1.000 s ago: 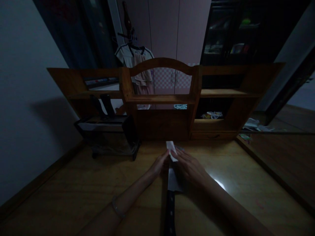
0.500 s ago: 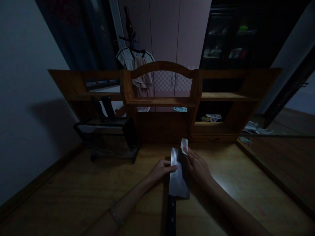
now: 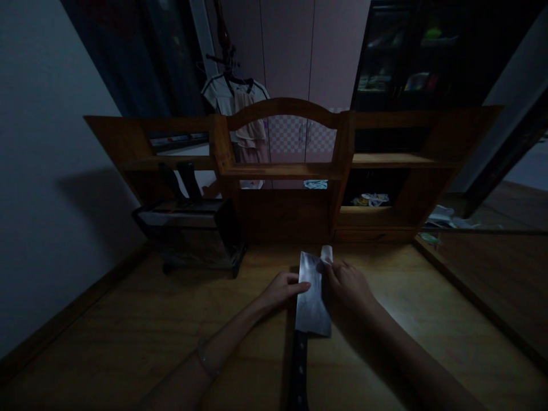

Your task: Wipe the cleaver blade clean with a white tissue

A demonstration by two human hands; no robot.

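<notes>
Below me the desk is stretching out in dim light, and along its far side the shelf is standing with its arched top. Toward the left, just in front of the shelf, the stand is carrying two dark handles that are poking up out of it. Nearer the middle, the cleaver is pointing straight away from me, its black grip toward my body and its broad face showing; whether it is resting flat or being held slightly off the desk, I cannot tell. My left hand is pinching the blade at its left edge, thumb on the face, fingers partly hidden behind. My right hand is pinching the paper, a small white piece, by the blade's far right corner; I cannot tell if the paper is touching the metal. Unlike a second ago, the paper is no longer covering the far end between both hands: my right hand alone is keeping it out at the edge. That is leaving most of the face bare, with my left hand doing the steadying.
</notes>
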